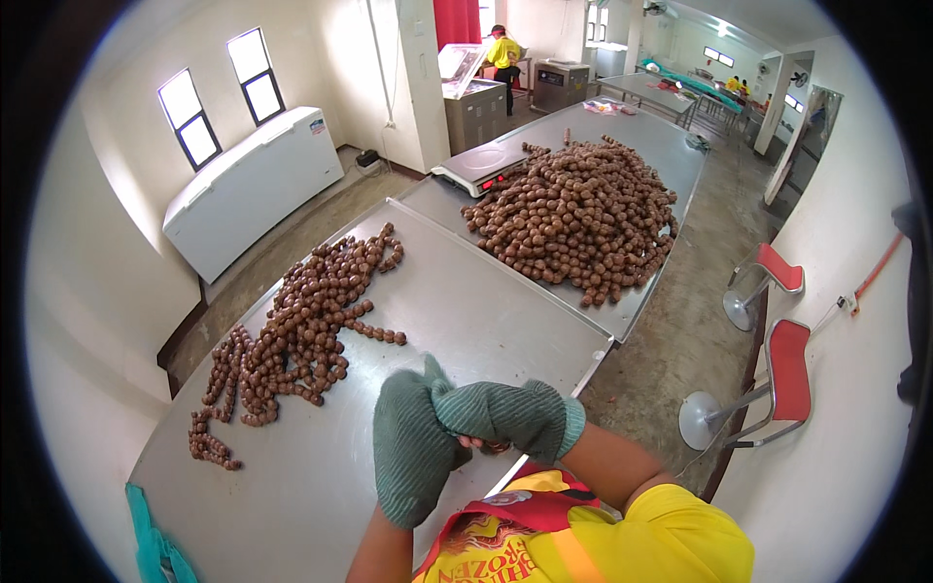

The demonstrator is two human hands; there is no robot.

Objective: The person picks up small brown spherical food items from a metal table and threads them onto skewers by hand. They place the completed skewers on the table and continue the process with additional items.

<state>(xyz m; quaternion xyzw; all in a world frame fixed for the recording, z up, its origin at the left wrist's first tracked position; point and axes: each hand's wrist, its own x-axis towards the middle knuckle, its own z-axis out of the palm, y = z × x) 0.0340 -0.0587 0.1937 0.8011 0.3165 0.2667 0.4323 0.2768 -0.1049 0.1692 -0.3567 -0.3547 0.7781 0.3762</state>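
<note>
Both hands gloved in green knit, meeting over the near edge of the steel bench [457, 301]. Right hand [505, 416] pinching the cuff or fingertips of the left hand [413, 457] glove — looks like tugging the glove on or off, judging by the bunched fabric at the join. Something small and brown glimpsed under the right palm; can't tell whether it's one of the balls. Neither hand closed on a ball as far as visible — hands together, clamped on glove fabric only.

Nearest product: loose scatter of brown balls [301, 321] strung out along the left side of the bench, spread thin — likely so singles can be picked out. Well apart from the hands, with bare steel between.

Far bench [671, 146] carrying the big heap of brown balls [573, 214], piled — bulk stock, by the look. Digital scale [481, 165] parked just beside the heap at the bench corner, handy for weighing.

White chest freezer [253, 185] against the left wall. Two red stools [787, 369] on the right, off the walkway. Another person in yellow [502, 53] at the far machines.
</note>
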